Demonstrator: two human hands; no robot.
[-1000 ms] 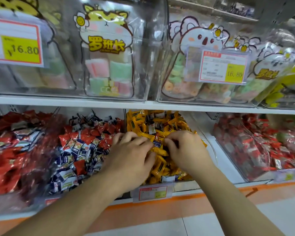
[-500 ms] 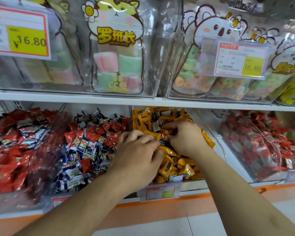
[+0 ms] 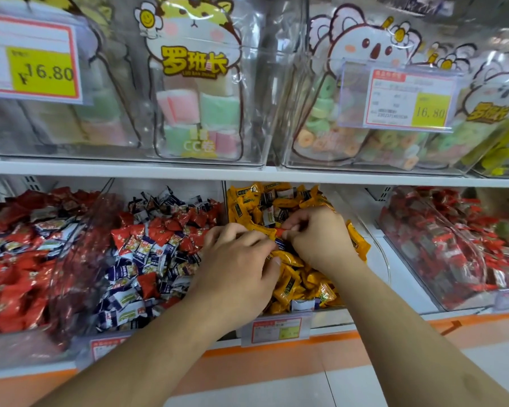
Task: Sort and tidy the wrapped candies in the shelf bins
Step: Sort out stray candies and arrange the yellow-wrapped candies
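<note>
A clear bin holds yellow wrapped candies on the lower shelf, centre. Both hands are in it. My left hand lies palm down on the pile, fingers curled over the yellow wrappers. My right hand is just to its right, its fingertips pinching a small red and blue wrapped candy between the two hands. To the left, a bin of mixed red and blue-white candies sits beside the yellow ones.
A red candy bin stands far left and another far right. Above the white shelf board are clear boxes of bagged sweets with price tags. A price label hangs below the yellow bin.
My right hand has shifted slightly up the yellow pile and now pinches a red and blue candy. My left hand has stayed on the pile. The camera has come closer.
</note>
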